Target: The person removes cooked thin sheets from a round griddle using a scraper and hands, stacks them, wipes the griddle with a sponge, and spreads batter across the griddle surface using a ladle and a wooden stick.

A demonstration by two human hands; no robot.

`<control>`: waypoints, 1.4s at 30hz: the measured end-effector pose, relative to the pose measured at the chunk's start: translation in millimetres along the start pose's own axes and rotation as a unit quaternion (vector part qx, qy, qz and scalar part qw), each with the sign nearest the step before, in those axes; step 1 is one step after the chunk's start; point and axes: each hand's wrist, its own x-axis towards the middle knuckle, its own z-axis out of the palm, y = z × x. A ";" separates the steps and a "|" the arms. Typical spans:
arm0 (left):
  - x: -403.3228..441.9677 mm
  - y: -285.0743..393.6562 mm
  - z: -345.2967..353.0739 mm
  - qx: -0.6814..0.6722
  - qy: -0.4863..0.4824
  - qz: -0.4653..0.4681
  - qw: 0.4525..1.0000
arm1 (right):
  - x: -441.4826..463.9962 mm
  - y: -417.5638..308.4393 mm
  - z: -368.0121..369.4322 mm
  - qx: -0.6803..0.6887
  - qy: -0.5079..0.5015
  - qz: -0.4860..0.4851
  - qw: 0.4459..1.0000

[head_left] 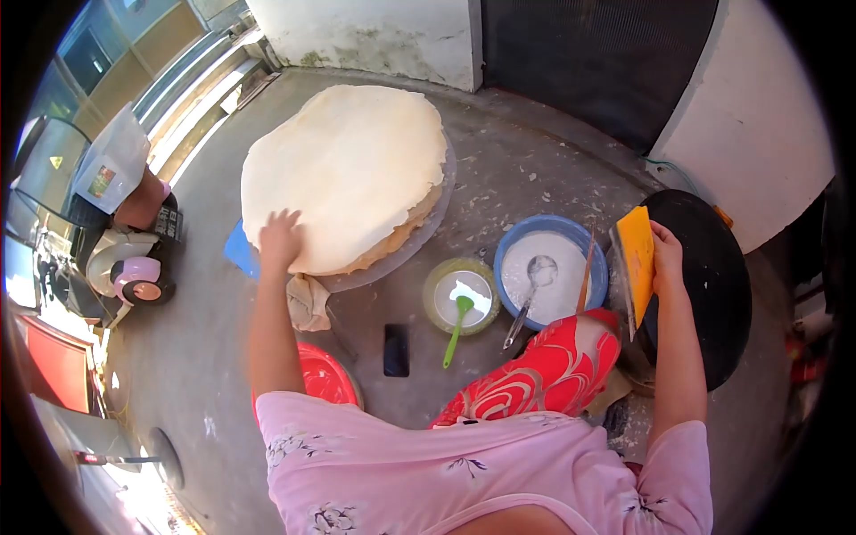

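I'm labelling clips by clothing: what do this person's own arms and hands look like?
The left hand and right hand wear no gloves. The left sleeve and right sleeve are short and pale pink, with dark floral sprigs.

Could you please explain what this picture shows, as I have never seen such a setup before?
There is no machine here: a person works with two bare hands, and the single picture comes from a camera worn on the head, looking forward and down. The left hand rests at the near edge of a large, pale stack of thin round sheets. The right hand holds a flat yellow tool beside a big black round plate. On the ground between them are a dark phone, a small bowl with a green utensil, and a blue basin of white contents with a ladle in it. What the white contents are, I cannot tell.
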 end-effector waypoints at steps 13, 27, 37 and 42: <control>14.9 58.0 1.1 0.050 -0.253 -0.077 0.963 | -20.2 -2.2 -8.3 0.074 -0.044 0.243 0.966; -124.8 275.8 -46.0 -0.841 -0.261 0.062 0.470 | -101.7 -26.8 146.3 0.406 -0.311 0.194 0.837; 64.1 209.5 9.1 -0.907 -0.059 -0.250 0.334 | -77.3 -10.7 47.0 0.261 -0.265 0.233 0.898; 129.5 150.1 77.3 -0.920 -0.130 -0.270 0.253 | -69.6 63.5 -44.6 0.002 -0.086 0.197 0.977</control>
